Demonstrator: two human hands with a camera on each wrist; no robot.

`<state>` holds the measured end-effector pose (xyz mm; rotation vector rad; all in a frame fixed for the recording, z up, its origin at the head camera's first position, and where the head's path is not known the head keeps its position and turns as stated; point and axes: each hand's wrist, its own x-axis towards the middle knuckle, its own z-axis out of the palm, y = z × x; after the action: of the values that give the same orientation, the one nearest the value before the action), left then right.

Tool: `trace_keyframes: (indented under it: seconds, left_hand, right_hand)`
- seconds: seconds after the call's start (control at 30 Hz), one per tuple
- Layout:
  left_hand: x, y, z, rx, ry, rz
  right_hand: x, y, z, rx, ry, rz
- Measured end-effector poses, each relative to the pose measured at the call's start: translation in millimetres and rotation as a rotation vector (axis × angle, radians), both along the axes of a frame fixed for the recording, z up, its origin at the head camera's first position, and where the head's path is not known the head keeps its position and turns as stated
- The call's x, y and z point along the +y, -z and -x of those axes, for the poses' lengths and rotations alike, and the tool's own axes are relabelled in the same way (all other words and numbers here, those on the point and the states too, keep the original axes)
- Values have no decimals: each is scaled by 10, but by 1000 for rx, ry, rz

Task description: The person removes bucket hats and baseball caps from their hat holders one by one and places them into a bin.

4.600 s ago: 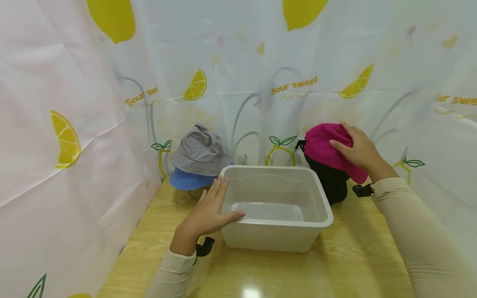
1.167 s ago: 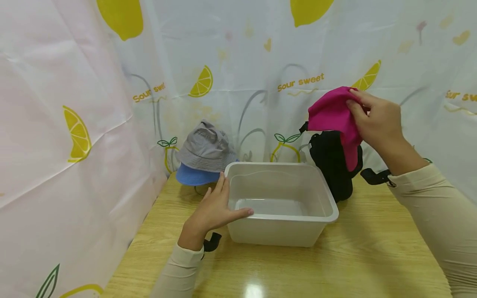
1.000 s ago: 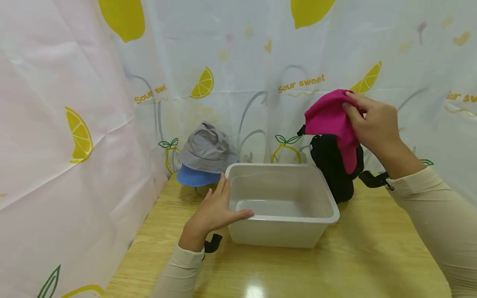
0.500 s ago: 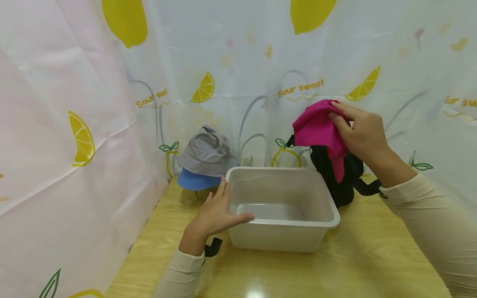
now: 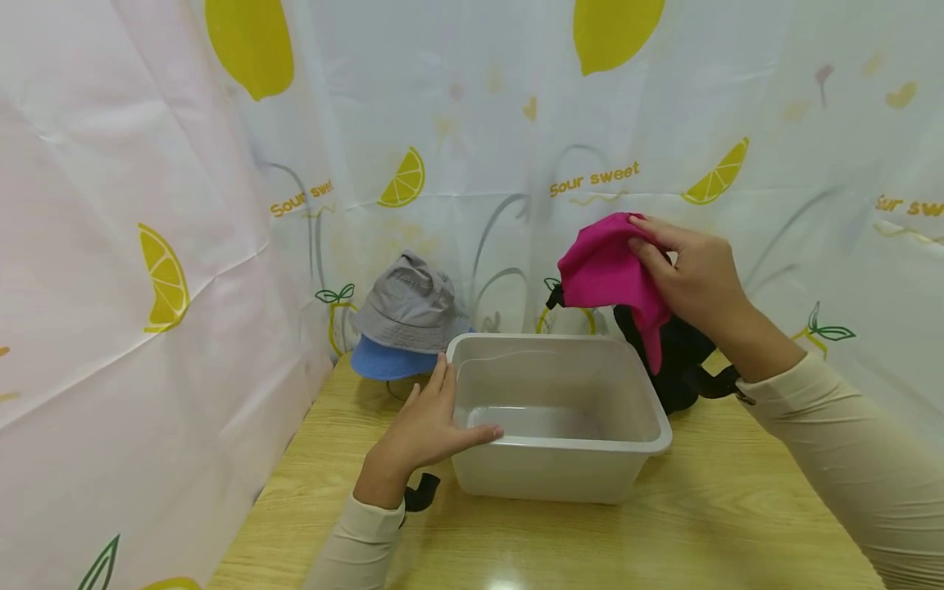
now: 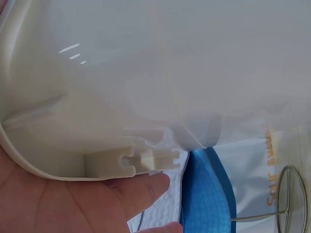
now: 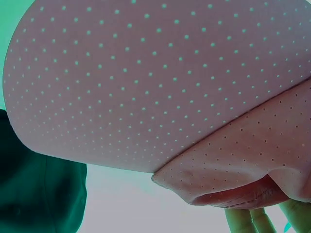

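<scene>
A magenta cap (image 5: pixel 608 266) hangs in the air above the back right part of a pale plastic bin (image 5: pixel 549 469). My right hand (image 5: pixel 693 274) pinches its crown between thumb and fingers, and the brim droops. In the right wrist view the perforated cap (image 7: pixel 146 92) fills most of the frame, with only some fingertips showing. My left hand (image 5: pixel 420 426) rests on the bin's front left corner, fingers straight along the outside and thumb over the front rim. The left wrist view shows the palm (image 6: pixel 63 204) against the bin's wall (image 6: pixel 112 87).
Behind the bin's left corner, a grey bucket hat (image 5: pixel 409 303) sits over a blue hat (image 5: pixel 391 360) on a wire stand (image 6: pixel 286 199). A black cap (image 5: pixel 674 369) stands behind the right side, partly hidden. A lemon-print curtain (image 5: pixel 472 106) hangs behind the wooden table (image 5: pixel 531 545).
My right hand has lifted the magenta cap off the black one, then carried it left and lower toward the bin. The left hand has stayed on the bin's corner.
</scene>
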<state>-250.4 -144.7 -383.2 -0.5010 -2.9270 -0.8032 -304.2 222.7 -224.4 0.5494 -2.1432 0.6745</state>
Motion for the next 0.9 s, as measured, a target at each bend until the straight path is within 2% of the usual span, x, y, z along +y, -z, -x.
trace_keyframes:
  seconds: [0.3, 0.67, 0.9]
  left_hand:
    - [-8, 10, 21, -3, 1, -6]
    - [-8, 0, 28, -22, 12, -12]
    - [-16, 12, 24, -38, 12, -10]
  right_hand:
    - [-133, 62, -25, -10, -40, -39]
    - [-220, 207, 14, -115, -85, -71]
    - [-271, 298, 3, -200, -92, -132]
